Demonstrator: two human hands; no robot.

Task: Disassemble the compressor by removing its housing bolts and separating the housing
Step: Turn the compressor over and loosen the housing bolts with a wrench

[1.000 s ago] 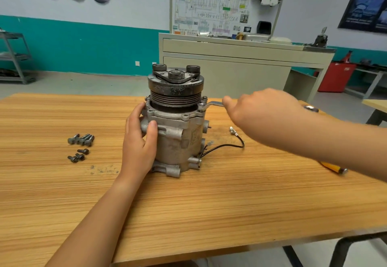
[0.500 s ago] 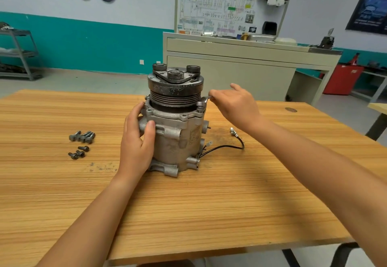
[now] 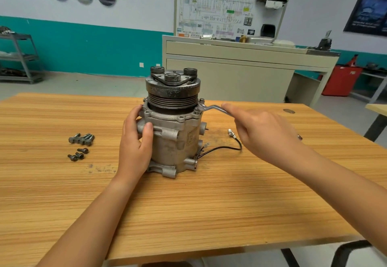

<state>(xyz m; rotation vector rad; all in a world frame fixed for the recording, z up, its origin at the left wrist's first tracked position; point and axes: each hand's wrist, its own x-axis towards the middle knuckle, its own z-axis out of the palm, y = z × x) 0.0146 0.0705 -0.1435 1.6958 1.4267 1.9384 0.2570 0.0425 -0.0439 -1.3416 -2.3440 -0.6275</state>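
The grey metal compressor [image 3: 174, 138] stands upright on the wooden table [image 3: 188, 214], its dark pulley on top. My left hand [image 3: 135, 141] grips the left side of its housing. My right hand [image 3: 259, 132] holds the handle of a silver wrench [image 3: 211, 108], whose head sits on a bolt [image 3: 201, 100] at the right of the upper flange. Several removed bolts [image 3: 80, 145] lie loose on the table to the left. A black wire [image 3: 222, 147] runs from the compressor's base to the right.
A beige cabinet [image 3: 240, 71] with a wiring-diagram board stands behind the table. A metal shelf [image 3: 18, 57] is at far left, a red bin [image 3: 341, 80] at far right. Dark grit [image 3: 100, 169] speckles the table near the compressor.
My right hand swung in close to the compressor, then back out to the right along the wrench handle. My left hand has kept its grip on the housing.
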